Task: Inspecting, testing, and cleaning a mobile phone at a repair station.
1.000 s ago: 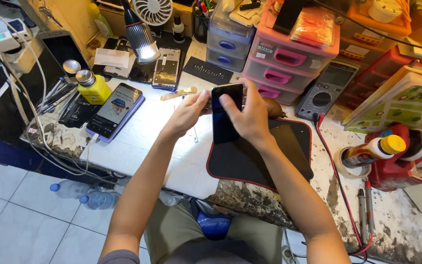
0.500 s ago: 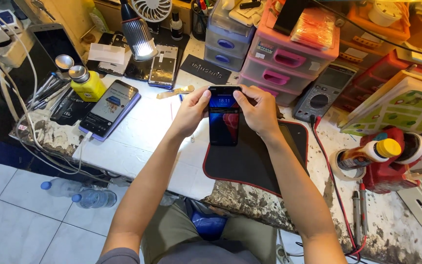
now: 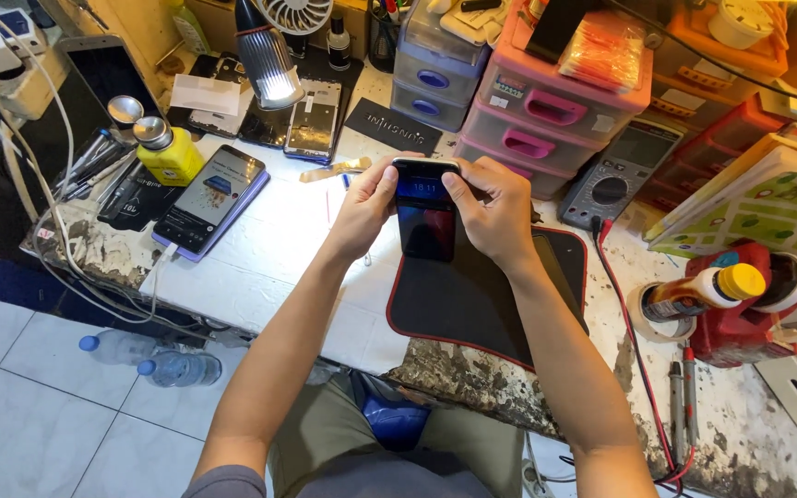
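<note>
A dark smartphone (image 3: 425,210) with a lit screen stands upright over the black red-edged work mat (image 3: 472,295). My left hand (image 3: 364,208) grips its left side, thumb at the top corner. Gripping the right side is my right hand (image 3: 491,214), with its thumb pressed on the upper right of the screen. Both forearms reach in from the bottom of the view.
A second phone (image 3: 211,198) lies charging at the left beside a yellow bottle (image 3: 169,152). A desk lamp (image 3: 265,60), phone parts, pastel drawer units (image 3: 546,101) and a multimeter (image 3: 609,180) line the back. Bottles (image 3: 721,290) stand at right. Plastic bottles (image 3: 172,367) lie on the tiled floor.
The phone's screen has lit up and the phone now sits squarely between both hands. My thumbs have shifted to its top corners; the camera has moved closer.
</note>
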